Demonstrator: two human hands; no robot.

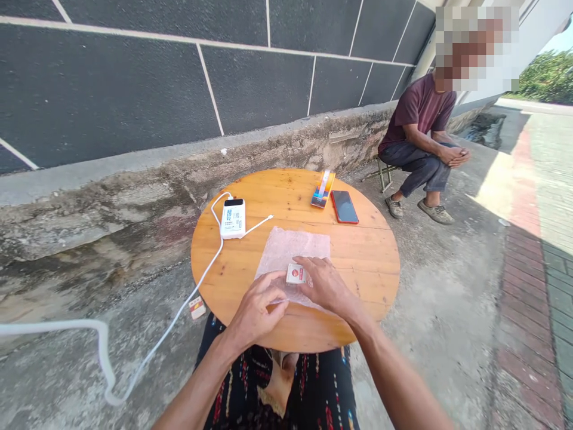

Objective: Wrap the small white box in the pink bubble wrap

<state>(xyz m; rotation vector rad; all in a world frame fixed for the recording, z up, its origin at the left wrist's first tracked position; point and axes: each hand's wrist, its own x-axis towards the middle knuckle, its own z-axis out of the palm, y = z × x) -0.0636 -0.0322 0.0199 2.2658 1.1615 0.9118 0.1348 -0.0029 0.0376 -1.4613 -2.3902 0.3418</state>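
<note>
A small white box (295, 275) with red print lies near the middle of a sheet of bubble wrap (308, 240). My right hand (326, 285) curves round the box from the right, with the index finger at its far edge and the thumb at its near edge. Left of the box is my left hand (258, 306), its thumb and index finger apart and nothing between them. That index fingertip comes close to the box's left side; whether it touches, I cannot tell.
The round wooden table (367, 263) bears a white power bank (233, 219) with a cable (203, 280) hanging off leftward, a phone (345, 207) and an orange-and-blue box (323, 190). A small packet (197, 307) lies on the ground. A person (418, 125) sits at right by the wall.
</note>
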